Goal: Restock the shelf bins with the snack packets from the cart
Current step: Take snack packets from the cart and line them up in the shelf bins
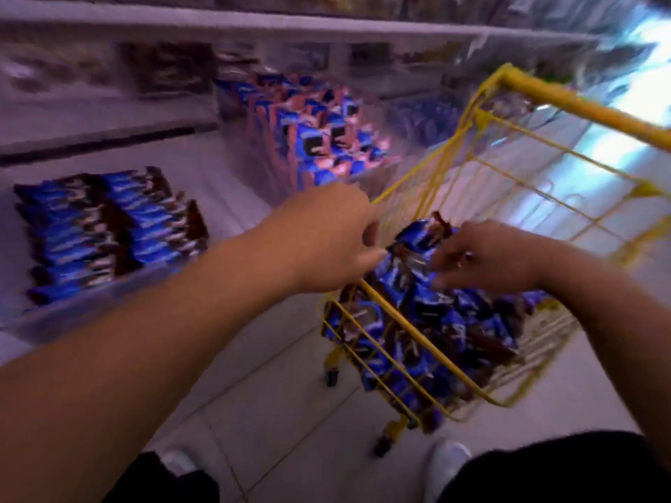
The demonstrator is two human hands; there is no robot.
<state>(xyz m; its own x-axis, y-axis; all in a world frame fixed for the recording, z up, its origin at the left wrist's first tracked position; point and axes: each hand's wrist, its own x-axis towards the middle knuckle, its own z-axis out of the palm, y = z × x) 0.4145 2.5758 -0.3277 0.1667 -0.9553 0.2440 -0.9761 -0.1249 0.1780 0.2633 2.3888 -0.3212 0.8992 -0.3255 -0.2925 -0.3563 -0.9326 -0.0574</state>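
Together, two hands, left (pixel 326 241) and right (pixel 486 259), each grip pinching one packet bunch (pixel 417 245) over one yellow cart (pixel 428 350)

Both bare forearms are stretched forward and down. The left hand (pixel 328 237) and the right hand (pixel 486 259) are held close together, fingers curled.

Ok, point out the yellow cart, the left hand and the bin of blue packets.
yellow cart (pixel 581 105), head view, handle bar.
left hand (pixel 326 237), head view, back of hand.
bin of blue packets (pixel 109 230), head view, stacked packets.
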